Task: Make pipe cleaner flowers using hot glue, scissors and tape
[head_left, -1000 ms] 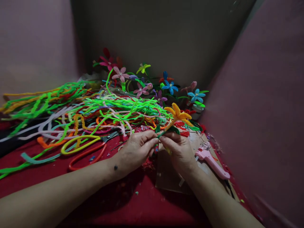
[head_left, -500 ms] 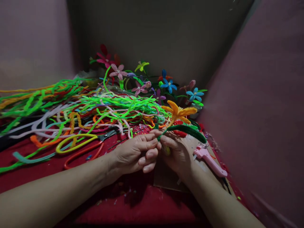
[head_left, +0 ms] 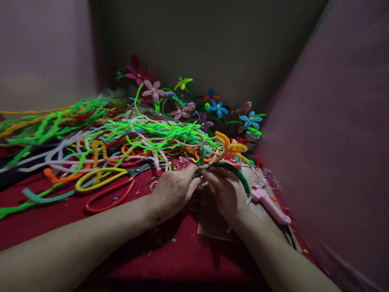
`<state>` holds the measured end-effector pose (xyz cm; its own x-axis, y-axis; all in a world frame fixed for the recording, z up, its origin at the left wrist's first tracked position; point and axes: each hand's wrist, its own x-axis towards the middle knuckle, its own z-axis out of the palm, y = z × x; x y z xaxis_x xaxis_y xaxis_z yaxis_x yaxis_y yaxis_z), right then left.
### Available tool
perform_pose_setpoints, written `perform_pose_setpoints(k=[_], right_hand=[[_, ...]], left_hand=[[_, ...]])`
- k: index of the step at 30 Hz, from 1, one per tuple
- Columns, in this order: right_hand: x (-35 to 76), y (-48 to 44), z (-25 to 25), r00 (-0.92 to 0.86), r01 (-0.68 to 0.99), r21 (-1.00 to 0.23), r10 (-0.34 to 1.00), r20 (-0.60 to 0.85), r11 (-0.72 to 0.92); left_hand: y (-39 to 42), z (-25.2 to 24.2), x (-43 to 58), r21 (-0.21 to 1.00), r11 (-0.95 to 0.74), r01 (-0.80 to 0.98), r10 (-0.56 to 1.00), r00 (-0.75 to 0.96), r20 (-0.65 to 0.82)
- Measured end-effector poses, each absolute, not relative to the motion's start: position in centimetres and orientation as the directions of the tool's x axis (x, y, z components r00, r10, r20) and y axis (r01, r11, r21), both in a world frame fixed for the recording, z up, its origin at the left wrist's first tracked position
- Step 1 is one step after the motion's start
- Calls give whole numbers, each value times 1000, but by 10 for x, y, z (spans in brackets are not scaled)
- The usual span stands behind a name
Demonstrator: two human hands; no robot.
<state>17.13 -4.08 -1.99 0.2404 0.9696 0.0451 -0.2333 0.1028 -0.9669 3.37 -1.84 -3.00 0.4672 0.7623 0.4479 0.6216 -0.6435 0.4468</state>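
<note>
My left hand [head_left: 174, 190] and my right hand [head_left: 224, 190] meet at the stem of a yellow-orange pipe-cleaner flower [head_left: 231, 147], which points up and to the right. Both hands pinch the stem just below the bloom. A dark green pipe cleaner [head_left: 235, 173] arcs from the pinch point over my right hand toward the right. My fingers hide the lower stem.
A big tangle of coloured pipe cleaners [head_left: 121, 138] covers the red cloth [head_left: 170, 255] on the left. Scissors with red and yellow handles [head_left: 109, 188] lie near my left hand. A pink glue gun [head_left: 269, 202] rests on cardboard [head_left: 212, 223] at right. Finished flowers [head_left: 194, 107] stand behind.
The flower has dipped slightly and turned. The green pipe cleaner has swung down over my right hand, and my left fingers have closed back onto the stem.
</note>
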Motion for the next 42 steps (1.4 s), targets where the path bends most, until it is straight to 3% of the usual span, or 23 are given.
perform_pose_setpoints(k=[5, 7, 11, 15, 18, 25, 30, 35, 39, 42], right_hand=[[170, -40, -20, 198, -161, -970, 969, 148, 181], [170, -40, -21, 175, -133, -972, 970, 171, 195], [174, -39, -23, 121, -126, -969, 972, 200, 215], [175, -42, -19, 33, -160, -966, 979, 202, 204], [175, -44, -14, 62, -185, -966, 983, 171, 180], [177, -38, -19, 10, -265, -956, 992, 125, 123], [180, -33, -28, -108, -429, -903, 991, 77, 24], [181, -32, -29, -200, -509, -860, 978, 66, -46], [179, -32, -26, -101, -507, -862, 994, 41, -16], [178, -33, -26, 43, -523, -852, 999, -8, 16]], left_hand=[[-12, -33, 32, 361, -729, 582, 673, 512, 533], [-11, -34, 32, 383, -748, 542, 656, 516, 550], [-10, -32, 35, 612, -665, 428, 744, 443, 499], [-12, -26, 39, 882, -393, 262, 868, 421, 262], [-13, -21, 40, 977, -185, 110, 886, 449, 117], [-11, -17, 38, 987, 101, -125, 834, 551, -16], [-12, -19, 38, 924, 258, -283, 763, 646, -15], [-8, -23, 33, 874, 361, -325, 661, 750, 6], [-6, -20, 30, 910, 325, -259, 628, 778, -3], [-9, -14, 31, 990, 100, -98, 744, 669, -9]])
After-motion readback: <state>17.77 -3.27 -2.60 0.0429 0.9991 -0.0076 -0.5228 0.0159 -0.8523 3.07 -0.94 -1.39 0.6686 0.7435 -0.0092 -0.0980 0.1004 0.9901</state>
